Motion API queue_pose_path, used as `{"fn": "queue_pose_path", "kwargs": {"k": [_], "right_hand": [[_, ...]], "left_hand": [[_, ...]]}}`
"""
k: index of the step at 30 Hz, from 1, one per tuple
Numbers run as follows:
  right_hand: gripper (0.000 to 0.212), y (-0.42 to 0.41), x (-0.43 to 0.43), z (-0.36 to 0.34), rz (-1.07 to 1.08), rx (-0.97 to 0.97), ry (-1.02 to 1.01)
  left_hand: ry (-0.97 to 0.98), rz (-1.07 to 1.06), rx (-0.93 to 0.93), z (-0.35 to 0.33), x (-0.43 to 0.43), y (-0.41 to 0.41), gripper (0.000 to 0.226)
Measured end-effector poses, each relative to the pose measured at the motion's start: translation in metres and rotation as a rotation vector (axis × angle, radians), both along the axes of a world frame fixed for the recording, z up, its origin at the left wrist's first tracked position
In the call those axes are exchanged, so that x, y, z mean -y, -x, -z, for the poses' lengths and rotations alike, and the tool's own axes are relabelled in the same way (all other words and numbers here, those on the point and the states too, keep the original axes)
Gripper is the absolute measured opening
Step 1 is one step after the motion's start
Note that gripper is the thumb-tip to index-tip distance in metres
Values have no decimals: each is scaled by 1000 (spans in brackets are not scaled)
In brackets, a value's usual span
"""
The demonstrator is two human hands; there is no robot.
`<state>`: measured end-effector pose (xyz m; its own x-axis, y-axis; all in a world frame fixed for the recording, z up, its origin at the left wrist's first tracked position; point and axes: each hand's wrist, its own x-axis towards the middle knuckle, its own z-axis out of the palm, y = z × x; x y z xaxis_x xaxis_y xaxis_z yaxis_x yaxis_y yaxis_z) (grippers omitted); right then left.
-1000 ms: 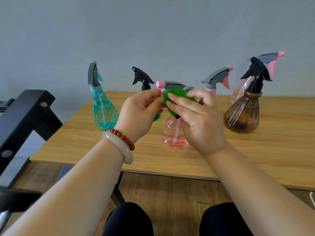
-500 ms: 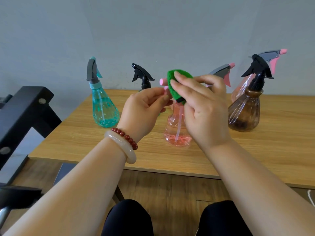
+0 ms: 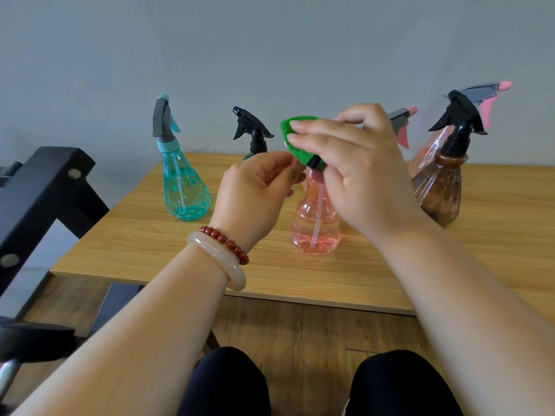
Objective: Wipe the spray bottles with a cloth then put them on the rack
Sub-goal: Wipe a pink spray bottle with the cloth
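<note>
Pink bottle stands upright on the wooden table, pale pink liquid in its lower part and a dip tube showing through the wall.

- Green cloth: draped over the pink bottle's spray head, hiding it entirely.
- Right hand: directly above the pink bottle, fingers laid across the top of the cloth and curled round it, clamping it onto the head.
- Left hand: just left of the pink bottle's neck, fingers curled with thumb and fingertips brought together at the cloth's lower edge. Cannot tell whether they pinch the cloth or the head beneath.
- Wrist of that hand: bead bracelet and pale bangle.
- Teal bottle: well left of the pink bottle, upright.
- Black-trigger bottle: behind the pink bottle, body hidden by the left hand.
- Brown bottle: right of the pink bottle, partly behind the right hand.
- Black rack: far left of the pink bottle, off the table's edge.
</note>
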<state>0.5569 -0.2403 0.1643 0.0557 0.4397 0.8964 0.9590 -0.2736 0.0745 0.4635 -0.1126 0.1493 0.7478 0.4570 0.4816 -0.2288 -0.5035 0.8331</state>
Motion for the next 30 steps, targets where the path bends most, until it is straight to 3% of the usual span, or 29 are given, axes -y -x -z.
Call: {"fn": "queue_pose_path", "kwargs": {"k": [16, 19, 25, 30], "right_hand": [[43, -2, 7, 6, 6, 8, -47], [34, -8, 16, 22, 59, -60, -83], [40, -1, 27, 30, 119, -190, -160], [42, 3, 41, 37, 99, -262, -233]], "left_hand": [[52, 2, 18, 0, 6, 1, 13], [87, -9, 40, 1, 11, 0, 13], [-77, 51, 19, 8, 31, 8, 25], [-54, 17, 44, 7, 19, 8, 26]]}}
